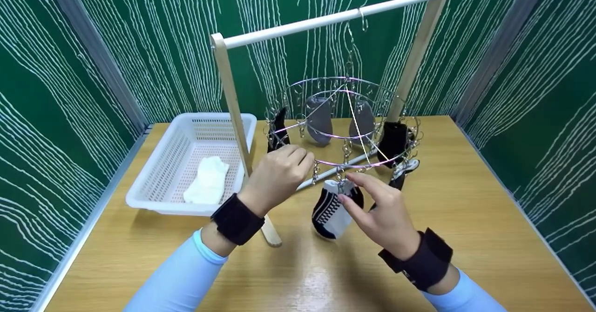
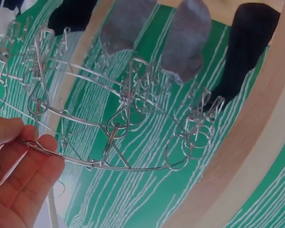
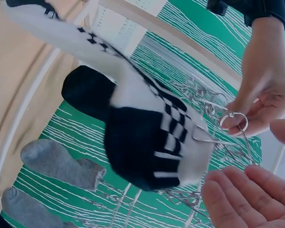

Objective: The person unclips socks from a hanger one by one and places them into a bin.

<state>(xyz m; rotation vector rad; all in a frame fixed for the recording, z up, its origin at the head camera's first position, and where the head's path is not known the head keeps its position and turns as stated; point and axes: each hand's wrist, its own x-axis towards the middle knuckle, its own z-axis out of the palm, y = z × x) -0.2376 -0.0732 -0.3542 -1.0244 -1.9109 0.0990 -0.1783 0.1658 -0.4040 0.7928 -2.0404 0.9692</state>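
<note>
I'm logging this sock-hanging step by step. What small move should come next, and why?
Probably ease the right hand away: the black-and-white sock already hangs from a clip on the round hanger, which the left hand grips at its rim.

White plastic basket at the table's left edge, white sock lying inside it, wooden rack standing mid-table, two grey socks and black socks hanging toward the far edge

No legible text in any view

No lettering, brand, number or sign can be read on the socks, basket, rack, wrist straps or green backdrop; the backdrop carries only white wavy lines.
</note>
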